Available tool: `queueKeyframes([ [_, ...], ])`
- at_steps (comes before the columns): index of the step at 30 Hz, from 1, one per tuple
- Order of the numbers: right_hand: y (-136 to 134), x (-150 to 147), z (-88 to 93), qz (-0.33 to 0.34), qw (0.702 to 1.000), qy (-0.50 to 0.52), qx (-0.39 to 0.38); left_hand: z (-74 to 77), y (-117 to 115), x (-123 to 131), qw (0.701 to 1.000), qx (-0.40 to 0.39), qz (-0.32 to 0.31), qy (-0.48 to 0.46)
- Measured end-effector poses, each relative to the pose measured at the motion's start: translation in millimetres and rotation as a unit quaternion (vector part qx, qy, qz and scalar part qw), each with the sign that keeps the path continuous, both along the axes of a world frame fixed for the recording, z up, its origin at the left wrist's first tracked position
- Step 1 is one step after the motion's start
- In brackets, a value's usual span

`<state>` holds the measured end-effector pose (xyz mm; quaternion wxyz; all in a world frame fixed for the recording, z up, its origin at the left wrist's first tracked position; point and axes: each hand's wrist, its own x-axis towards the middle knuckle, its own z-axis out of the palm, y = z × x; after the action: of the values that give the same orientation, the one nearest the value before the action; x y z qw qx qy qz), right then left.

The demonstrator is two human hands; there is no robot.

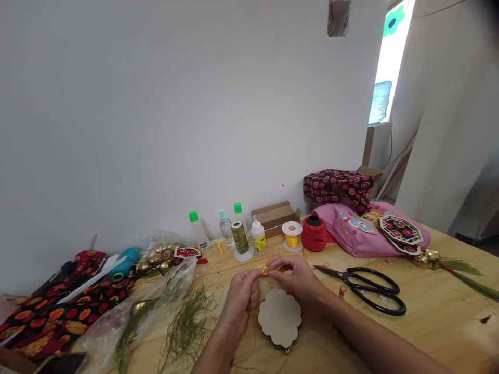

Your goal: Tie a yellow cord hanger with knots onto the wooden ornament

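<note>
Both hands meet over the near middle of the wooden table. My left hand (248, 286) pinches a thin yellow cord (264, 269) between thumb and fingertips. From the other side my right hand (294, 275) is closed on the same cord, which forms a small loop between the fingertips. A short yellow end hangs down towards a scalloped wooden plaque (279, 317). That plaque is pale and flat, with a darker layer along its lower edge, and lies on the table just below my hands. The fingertips partly hide the cord.
Black-handled scissors (372, 288) lie to the right. Behind my hands stand a yellow cord spool (292, 237), a red thread cone (314, 234), an olive thread cone (239, 239) and a glue bottle (258, 237). Loose green threads (191, 322) and gold bells (159, 255) are at left.
</note>
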<state>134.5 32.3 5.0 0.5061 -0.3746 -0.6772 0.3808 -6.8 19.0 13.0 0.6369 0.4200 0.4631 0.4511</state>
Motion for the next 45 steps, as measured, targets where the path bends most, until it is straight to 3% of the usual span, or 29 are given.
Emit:
queueKeyframes([
  [3, 0.3, -2.5, -5.6, 0.0, 0.998, -0.01, -0.06, -1.4, -0.3, 0.2, 0.999, 0.011, 0.011, 0.052],
  [5, 0.0, -2.8, -7.1, -0.001, 0.998, -0.03, -0.06, -2.5, -0.4, 0.0, 0.996, 0.021, 0.015, 0.082],
  [11, -3.1, 2.7, -0.2, -0.028, 0.987, -0.128, 0.095, 1.8, -1.3, -2.1, 0.997, -0.012, -0.016, 0.079],
  [15, -3.3, 4.6, 1.3, -0.036, 0.979, -0.153, 0.129, 5.5, -1.7, -4.2, 0.996, -0.058, -0.034, 0.052],
  [22, -2.2, 5.2, -1.0, -0.053, 0.978, -0.167, 0.113, 2.2, 0.7, -7.2, 0.995, -0.086, -0.046, -0.018],
  [32, -2.8, 4.7, 1.2, -0.065, 0.979, -0.172, 0.092, 1.3, 0.5, -4.9, 0.998, -0.041, -0.029, 0.031],
  [45, -1.3, 6.5, -2.3, -0.07, 0.977, -0.186, 0.077, 5.0, 1.3, 4.0, 0.996, 0.016, 0.045, 0.081],
])
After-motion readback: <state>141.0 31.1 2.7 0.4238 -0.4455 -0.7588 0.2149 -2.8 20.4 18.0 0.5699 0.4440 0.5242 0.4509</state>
